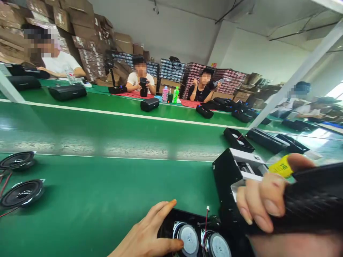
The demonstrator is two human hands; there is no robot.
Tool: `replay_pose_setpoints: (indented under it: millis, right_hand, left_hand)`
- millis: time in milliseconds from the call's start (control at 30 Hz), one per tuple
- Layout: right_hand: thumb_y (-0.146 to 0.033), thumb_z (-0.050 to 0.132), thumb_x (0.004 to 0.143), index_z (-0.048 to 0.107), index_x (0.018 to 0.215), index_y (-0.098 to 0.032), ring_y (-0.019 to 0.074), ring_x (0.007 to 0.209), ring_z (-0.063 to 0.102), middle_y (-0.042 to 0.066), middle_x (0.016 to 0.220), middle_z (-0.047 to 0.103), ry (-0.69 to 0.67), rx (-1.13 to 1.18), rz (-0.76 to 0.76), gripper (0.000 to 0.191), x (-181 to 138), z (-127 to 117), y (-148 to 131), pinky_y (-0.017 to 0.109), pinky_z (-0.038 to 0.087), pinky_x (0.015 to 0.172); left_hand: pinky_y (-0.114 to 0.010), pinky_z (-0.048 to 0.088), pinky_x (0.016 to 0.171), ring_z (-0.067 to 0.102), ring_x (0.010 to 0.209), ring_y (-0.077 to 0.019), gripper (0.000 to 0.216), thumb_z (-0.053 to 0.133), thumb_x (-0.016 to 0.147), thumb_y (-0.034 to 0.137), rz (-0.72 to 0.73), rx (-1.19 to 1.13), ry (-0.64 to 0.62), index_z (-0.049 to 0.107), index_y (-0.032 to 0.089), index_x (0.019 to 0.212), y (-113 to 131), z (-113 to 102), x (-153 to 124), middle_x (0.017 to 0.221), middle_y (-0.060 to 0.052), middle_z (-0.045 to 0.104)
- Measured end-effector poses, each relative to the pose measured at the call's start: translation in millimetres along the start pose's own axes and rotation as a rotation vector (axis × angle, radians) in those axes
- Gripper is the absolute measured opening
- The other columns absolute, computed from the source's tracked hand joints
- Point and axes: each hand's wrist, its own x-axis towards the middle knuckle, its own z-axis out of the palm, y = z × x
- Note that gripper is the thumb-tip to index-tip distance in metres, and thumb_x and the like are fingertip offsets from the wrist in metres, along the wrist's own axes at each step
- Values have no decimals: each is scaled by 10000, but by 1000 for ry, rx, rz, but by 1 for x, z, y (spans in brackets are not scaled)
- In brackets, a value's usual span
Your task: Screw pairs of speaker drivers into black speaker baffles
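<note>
My left hand grips the left edge of a black speaker housing, thumb on a round silver speaker driver and fingers along the outer rim. Beside it sits a second driver. A thin red wire with a white plug stands up between them. At the right my right hand is wrapped around a black textured object; it is close to the camera and blurred, so its kind is unclear. Something yellow with dark print shows by the fingers.
A black and white box-like device stands behind the housing. Two loose speaker cones lie at the left on the green table. Across a dividing strip, other people sit among black speakers and bottles. A slanted white post rises at right.
</note>
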Motion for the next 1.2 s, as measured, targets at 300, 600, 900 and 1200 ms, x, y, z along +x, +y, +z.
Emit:
replay_pose_setpoints:
  millis: [300,600,900,1200]
  right_hand:
    - [-913,610,887,690,1229,-296,128,385,489,-63,620,585,-136,22,144,710,-20,36,56,243,456,380]
    - [-904,543,932,637,1307,-323,146,434,551,-54,695,619,-260,-12,197,698,-24,22,76,282,501,428]
    - [-916,506,938,589,1318,-303,141,417,531,-61,691,602,-215,-53,195,727,-30,23,83,275,463,418]
    - [-931,538,914,567,1278,-306,140,421,519,-62,681,595,-261,-28,224,724,-37,22,89,272,455,425]
  left_hand:
    - [-482,589,1123,497,1488,-351,665,927,814,249,535,163,165,695,444,1405,-4,9,2,1808,-34,235]
    - [-557,571,1130,481,1486,-397,654,912,831,537,481,121,10,670,432,1430,10,-10,4,1738,-101,332]
    - [-621,545,1157,445,1532,-444,619,887,869,556,438,115,-107,702,384,1433,26,-28,4,1732,-150,351]
    - [-599,540,1160,465,1507,-426,657,944,810,522,430,100,-94,722,374,1410,30,-30,6,1703,-133,395]
